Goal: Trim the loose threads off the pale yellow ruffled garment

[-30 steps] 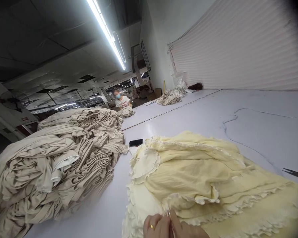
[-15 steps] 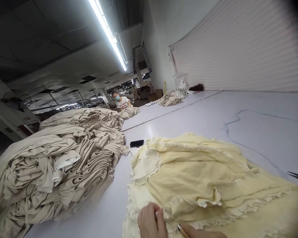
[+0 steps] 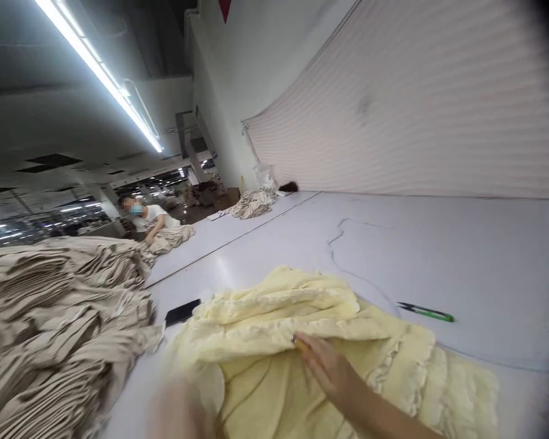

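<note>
Hands farther apart than before: right hand [image 3: 326,367] grips a metal-tipped tool [image 3: 296,341], yellow garment [image 3: 269,387] beneath; left hand [image 3: 177,407] too blurred to tell.

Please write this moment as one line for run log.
left hand: blurred, grip unclear | right hand: holding small tool at yellow garment | green snips: lying on table | beige fabric pile: left of garment

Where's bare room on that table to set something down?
Widest: pale smooth table between green-handled, dark-bladed snips and pinkish ribbed sheet. Smaller: just beyond the flat black phone. Crowded: left, under piled beige fabric; nearest, under the yellow ruffled garment.
</note>
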The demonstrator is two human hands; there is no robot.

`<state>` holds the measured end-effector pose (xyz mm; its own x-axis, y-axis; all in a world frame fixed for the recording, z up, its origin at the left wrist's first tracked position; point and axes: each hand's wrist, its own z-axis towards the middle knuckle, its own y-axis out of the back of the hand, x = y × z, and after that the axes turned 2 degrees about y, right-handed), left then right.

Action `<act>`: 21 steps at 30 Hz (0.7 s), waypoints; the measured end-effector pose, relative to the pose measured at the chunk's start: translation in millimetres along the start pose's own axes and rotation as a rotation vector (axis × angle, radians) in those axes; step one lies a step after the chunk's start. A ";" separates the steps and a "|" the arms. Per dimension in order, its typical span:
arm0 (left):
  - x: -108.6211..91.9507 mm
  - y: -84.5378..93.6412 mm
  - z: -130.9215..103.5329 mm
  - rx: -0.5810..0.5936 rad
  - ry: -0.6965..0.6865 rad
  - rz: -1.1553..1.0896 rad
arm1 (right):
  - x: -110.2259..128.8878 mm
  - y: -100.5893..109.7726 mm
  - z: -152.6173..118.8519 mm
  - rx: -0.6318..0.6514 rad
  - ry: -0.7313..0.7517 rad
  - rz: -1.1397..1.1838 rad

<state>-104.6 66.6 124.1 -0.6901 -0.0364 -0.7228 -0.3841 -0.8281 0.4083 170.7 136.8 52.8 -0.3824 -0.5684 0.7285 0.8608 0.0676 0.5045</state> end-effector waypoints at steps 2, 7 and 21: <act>-11.6 -30.1 12.9 0.001 -0.146 0.061 | -33.5 27.6 28.8 -0.035 -0.051 -0.056; 0.3 -90.6 7.5 0.327 -0.484 0.512 | -66.6 71.0 74.7 0.116 -0.059 -0.076; -25.0 -129.2 -103.7 0.412 -0.610 0.329 | -120.5 130.2 -18.8 0.372 -0.188 -0.557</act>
<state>25.9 116.5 31.6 -0.9749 0.1679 -0.1461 -0.2157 -0.5508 0.8063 335.2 198.7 22.0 -0.8143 -0.4503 0.3663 0.3604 0.1025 0.9272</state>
